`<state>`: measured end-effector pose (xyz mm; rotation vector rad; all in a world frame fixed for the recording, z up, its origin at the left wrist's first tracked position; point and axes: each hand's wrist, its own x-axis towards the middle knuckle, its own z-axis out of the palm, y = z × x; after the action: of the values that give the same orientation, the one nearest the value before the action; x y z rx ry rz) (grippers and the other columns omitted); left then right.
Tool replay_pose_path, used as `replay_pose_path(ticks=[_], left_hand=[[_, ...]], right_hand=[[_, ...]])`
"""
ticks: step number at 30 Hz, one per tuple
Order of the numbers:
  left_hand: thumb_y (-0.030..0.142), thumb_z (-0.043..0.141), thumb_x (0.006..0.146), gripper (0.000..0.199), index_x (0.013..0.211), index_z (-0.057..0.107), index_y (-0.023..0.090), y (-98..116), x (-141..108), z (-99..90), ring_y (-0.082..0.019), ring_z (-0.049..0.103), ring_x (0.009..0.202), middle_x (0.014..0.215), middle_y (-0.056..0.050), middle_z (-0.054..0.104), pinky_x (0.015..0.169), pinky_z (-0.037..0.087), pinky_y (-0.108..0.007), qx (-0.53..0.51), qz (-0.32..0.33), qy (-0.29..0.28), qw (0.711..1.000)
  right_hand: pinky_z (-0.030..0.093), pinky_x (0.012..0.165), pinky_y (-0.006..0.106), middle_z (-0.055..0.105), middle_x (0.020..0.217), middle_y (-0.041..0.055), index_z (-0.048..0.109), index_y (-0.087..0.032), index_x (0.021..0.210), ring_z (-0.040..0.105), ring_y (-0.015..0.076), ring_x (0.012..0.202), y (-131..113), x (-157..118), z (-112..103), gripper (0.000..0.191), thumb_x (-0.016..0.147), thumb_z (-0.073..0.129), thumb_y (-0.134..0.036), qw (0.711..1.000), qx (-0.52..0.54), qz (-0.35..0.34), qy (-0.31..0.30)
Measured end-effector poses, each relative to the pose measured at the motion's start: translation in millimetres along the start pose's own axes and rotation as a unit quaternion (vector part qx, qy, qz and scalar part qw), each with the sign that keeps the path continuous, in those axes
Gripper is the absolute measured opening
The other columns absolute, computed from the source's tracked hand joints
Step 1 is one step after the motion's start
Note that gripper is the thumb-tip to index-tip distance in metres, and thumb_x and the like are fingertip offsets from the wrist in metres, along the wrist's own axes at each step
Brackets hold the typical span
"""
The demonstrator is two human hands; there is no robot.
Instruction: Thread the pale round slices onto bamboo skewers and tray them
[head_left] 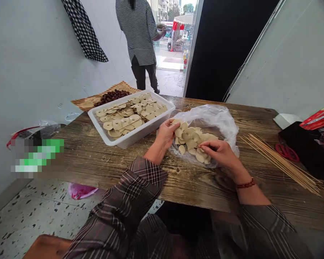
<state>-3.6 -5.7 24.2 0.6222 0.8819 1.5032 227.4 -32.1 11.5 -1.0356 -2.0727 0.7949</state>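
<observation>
Pale round slices [193, 138] lie heaped on a clear plastic bag [218, 117] on the wooden table. My left hand [166, 133] is closed on slices at the heap's upper left. At the lower right of the heap, my right hand [217, 151] has its thumb and forefinger pinched together; what they hold is too small to make out. To the left, a white tray [129, 142] holds many skewered slices [126, 122]. Thin wooden skewers [283, 162] lie in a loose bundle right of my right hand.
Dark dried fruit [112, 96] lies on patterned paper [82, 103] behind the tray. Red-handled scissors [286, 151] and a black bag [297, 136] sit at the right. A person [139, 36] stands beyond the table near the doorway.
</observation>
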Motion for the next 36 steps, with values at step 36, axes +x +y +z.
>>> replay_pose_path(ticks=[36], left_hand=[[0.025,0.078,0.073,0.027,0.095,0.067,0.014,1,-5,2.6,-0.019,0.07,0.085,0.091,-0.008,0.075,0.073,0.058,-0.029,0.003,0.0,-0.092,0.996]], right_hand=[[0.052,0.066,0.035,0.077,0.081,0.0065,0.077,-0.02,0.084,0.069,0.0227,0.073,14,2,7,0.024,0.087,0.062,-0.038,0.997,-0.024,0.01,0.069]])
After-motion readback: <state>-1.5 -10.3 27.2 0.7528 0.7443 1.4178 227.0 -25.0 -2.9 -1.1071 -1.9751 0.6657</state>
